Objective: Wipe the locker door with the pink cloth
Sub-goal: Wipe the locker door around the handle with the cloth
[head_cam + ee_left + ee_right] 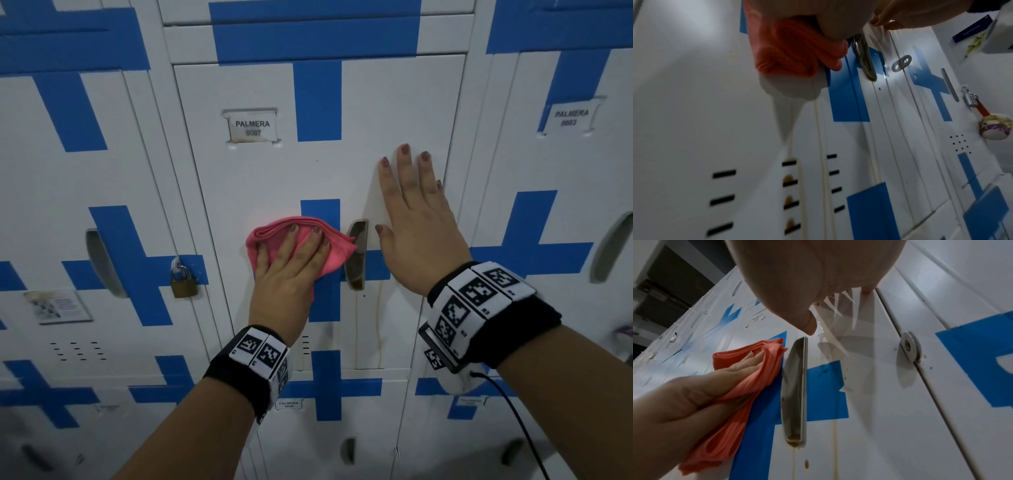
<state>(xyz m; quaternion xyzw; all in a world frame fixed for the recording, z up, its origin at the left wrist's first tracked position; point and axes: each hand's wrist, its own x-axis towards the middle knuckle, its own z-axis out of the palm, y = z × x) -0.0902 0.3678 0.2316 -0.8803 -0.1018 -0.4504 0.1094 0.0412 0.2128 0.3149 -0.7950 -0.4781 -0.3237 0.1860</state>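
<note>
The white locker door has blue tape crosses and a label reading PALMERA. My left hand presses the folded pink cloth flat against the door at mid height, fingers straight and spread, just left of the recessed metal handle. My right hand lies flat on the same door, right of the handle, fingers straight and pointing up. In the right wrist view, the cloth sits under the left hand beside the handle. The left wrist view shows the cloth bunched under the palm.
A brass padlock hangs on the locker to the left. Brownish drip streaks run down the door below the handle. A metal hasp sits at the door's right edge. More lockers stand on all sides.
</note>
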